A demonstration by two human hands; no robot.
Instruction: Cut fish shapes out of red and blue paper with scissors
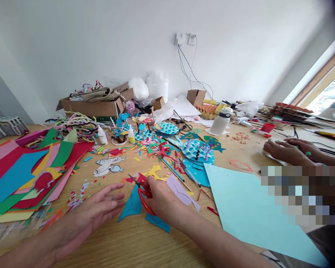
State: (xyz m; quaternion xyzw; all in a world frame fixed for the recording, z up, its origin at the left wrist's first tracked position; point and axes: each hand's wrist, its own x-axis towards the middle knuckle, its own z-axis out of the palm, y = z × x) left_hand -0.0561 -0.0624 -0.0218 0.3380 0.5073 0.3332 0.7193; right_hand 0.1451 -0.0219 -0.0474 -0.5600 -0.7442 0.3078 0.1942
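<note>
- The right hand [163, 201] is closed around the red handles of a pair of scissors [142, 188], with fingers through the loops. The grip is narrow and firm.
- The scissor blades look nearly closed. Whether any paper sits between them cannot be told.
- The long axis of the scissors runs from the handles up and to the left, away from the person. The tip lies past the far corner of the blue paper triangle [131, 206].
- The blue paper triangle lies flat on the table [123, 242], between the two hands. Its narrow corner points away from the person, toward the scissor handles, and its wide edge faces the near left.
- From the right-hand grip, the triangle lies just to the left and slightly nearer the person. Its right edge appears to touch or pass under the right hand.
- The left hand [99, 210] is open, palm down, with fingers spread wide. It holds nothing.
- The left fingertips point right and stop just beside the left edge of the triangle. Contact cannot be confirmed.
- Both hands are close to the triangle, and the right hand is the nearer.
- A smaller blue scrap [158, 222] lies under the right wrist, apart from the triangle.
- A stack of coloured paper [19, 175] sits to the far left, and a light blue sheet [248, 208] to the right.
- A co-worker's hands [287, 150] rest on the table at the far right, well apart.
</note>
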